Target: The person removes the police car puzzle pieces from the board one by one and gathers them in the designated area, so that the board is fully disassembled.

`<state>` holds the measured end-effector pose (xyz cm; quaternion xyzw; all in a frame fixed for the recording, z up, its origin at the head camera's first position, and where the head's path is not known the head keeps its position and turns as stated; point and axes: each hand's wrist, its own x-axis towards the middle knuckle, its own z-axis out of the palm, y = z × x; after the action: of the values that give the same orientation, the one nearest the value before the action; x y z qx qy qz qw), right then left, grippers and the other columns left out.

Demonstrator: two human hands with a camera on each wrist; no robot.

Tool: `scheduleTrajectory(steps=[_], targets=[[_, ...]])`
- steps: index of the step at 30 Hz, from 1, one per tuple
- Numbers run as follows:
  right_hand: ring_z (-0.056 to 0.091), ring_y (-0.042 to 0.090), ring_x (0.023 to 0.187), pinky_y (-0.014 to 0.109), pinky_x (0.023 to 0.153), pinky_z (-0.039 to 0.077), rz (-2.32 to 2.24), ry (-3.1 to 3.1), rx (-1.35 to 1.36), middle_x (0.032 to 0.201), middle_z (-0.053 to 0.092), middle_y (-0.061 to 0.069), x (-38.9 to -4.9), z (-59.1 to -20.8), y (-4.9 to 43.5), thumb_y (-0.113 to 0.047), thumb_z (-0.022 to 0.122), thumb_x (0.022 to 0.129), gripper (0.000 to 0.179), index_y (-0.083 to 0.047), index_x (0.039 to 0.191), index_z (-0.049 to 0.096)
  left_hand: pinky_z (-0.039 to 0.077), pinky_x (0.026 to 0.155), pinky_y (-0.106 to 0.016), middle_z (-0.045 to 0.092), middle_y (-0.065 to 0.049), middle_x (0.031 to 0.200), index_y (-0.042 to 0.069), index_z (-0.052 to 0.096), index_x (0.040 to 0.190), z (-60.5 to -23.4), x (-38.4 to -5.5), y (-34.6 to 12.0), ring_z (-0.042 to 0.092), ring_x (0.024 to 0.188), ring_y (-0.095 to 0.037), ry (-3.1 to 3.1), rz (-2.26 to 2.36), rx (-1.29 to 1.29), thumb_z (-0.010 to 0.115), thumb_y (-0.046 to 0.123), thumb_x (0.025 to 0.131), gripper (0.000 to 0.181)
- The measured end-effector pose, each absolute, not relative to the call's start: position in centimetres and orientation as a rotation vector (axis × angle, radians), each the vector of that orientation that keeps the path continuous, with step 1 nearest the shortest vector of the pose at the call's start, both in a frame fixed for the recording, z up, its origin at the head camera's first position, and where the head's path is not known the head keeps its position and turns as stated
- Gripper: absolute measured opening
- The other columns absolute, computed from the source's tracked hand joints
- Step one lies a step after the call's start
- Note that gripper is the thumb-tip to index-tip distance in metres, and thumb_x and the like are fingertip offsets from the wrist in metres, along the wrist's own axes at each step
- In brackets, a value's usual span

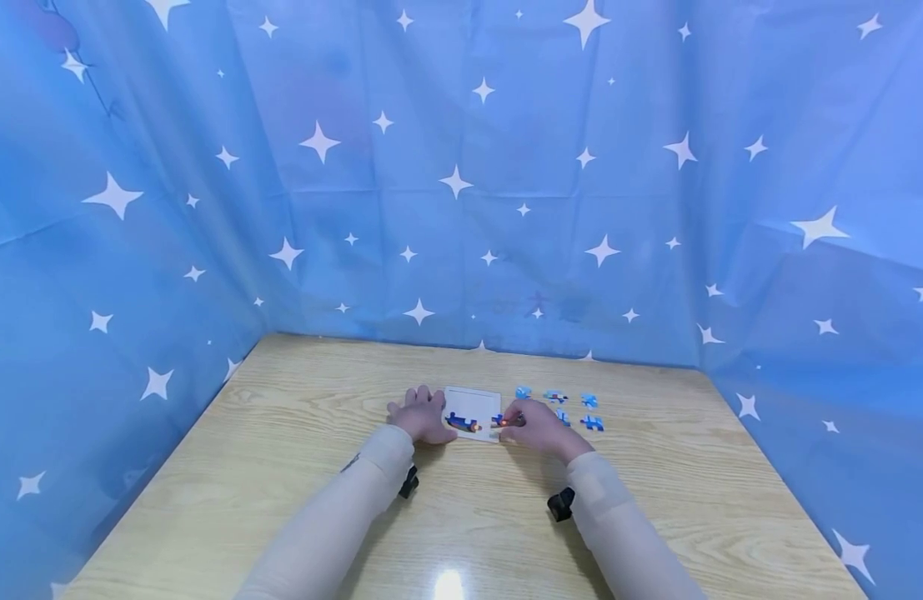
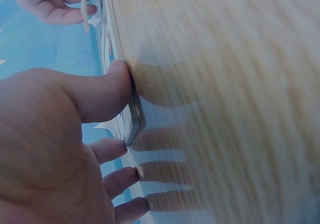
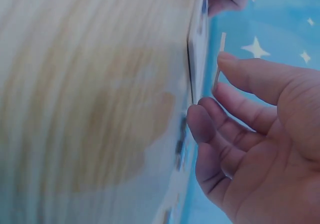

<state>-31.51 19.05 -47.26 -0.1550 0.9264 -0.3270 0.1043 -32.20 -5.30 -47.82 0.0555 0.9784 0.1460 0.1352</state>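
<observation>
A white puzzle tray (image 1: 472, 403) lies on the table between my hands. In its near left part sit joined dark-blue jigsaw pieces (image 1: 461, 422) with an orange spot. My left hand (image 1: 422, 417) rests at the tray's left side; in the left wrist view its thumb (image 2: 115, 91) touches the tray's edge and the other fingers spread past the corner onto the table. With thumb and index finger my right hand (image 1: 539, 425) pinches a jigsaw piece (image 3: 223, 41), seen edge-on in the right wrist view. That piece is over the tray's right side, raised above its surface.
Several loose blue jigsaw pieces lie right of the tray, among them one at the back (image 1: 523, 392) and one farther right (image 1: 592, 423). A blue curtain (image 1: 461, 250) with white stars stands behind the wooden table (image 1: 296, 467) and along its sides.
</observation>
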Motion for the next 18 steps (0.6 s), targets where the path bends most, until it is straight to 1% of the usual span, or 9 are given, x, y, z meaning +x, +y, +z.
scheduleTrajectory(steps=[5,10,13,17,18], targets=[[0.060,0.021,0.099,0.042,0.083,0.051,-0.956,2.756,-0.481,0.109,0.063,0.003,-31.7,-47.2,20.5,-0.014,0.070,0.097,0.013,-0.009,0.108,0.068,0.027,0.102,-0.064,0.039,-0.012,0.144,0.018,0.037,0.157,-48.6,-32.5,-5.3,0.034,0.127,-0.031,2.854,0.366,0.163,0.066,0.056,0.092,0.081],[0.061,0.021,0.098,0.039,0.078,0.052,-0.955,2.754,-0.456,0.108,0.063,0.004,-31.9,-47.5,22.3,-0.014,0.069,0.097,0.008,-0.009,0.104,0.067,0.029,0.100,-0.062,0.040,-0.011,0.139,0.018,0.037,0.156,-48.3,-32.2,-5.0,0.035,0.124,-0.030,2.858,0.347,0.161,0.066,0.055,0.093,0.079],[0.061,0.022,0.098,0.039,0.077,0.052,-0.962,2.749,-0.412,0.106,0.063,0.004,-31.8,-47.4,23.4,-0.014,0.069,0.098,0.009,-0.010,0.105,0.067,0.029,0.099,-0.061,0.038,-0.012,0.144,0.016,0.035,0.158,-48.0,-31.8,-4.9,0.033,0.128,-0.030,2.849,0.340,0.181,0.063,0.054,0.095,0.079],[0.061,0.023,0.097,0.041,0.080,0.051,-0.969,2.755,-0.446,0.106,0.063,0.006,-31.5,-47.4,24.8,-0.013,0.069,0.097,0.013,-0.006,0.107,0.066,0.029,0.099,-0.060,0.033,-0.013,0.152,0.015,0.033,0.159,-47.8,-31.4,-5.0,0.030,0.134,-0.031,2.847,0.319,0.200,0.060,0.055,0.097,0.079],[0.060,0.023,0.097,0.041,0.081,0.051,-0.968,2.754,-0.466,0.107,0.063,0.007,-31.5,-47.4,25.2,-0.014,0.069,0.097,0.014,-0.006,0.108,0.066,0.029,0.098,-0.059,0.033,-0.013,0.151,0.015,0.033,0.159,-47.7,-31.3,-5.0,0.030,0.133,-0.031,2.847,0.313,0.202,0.060,0.055,0.097,0.078]])
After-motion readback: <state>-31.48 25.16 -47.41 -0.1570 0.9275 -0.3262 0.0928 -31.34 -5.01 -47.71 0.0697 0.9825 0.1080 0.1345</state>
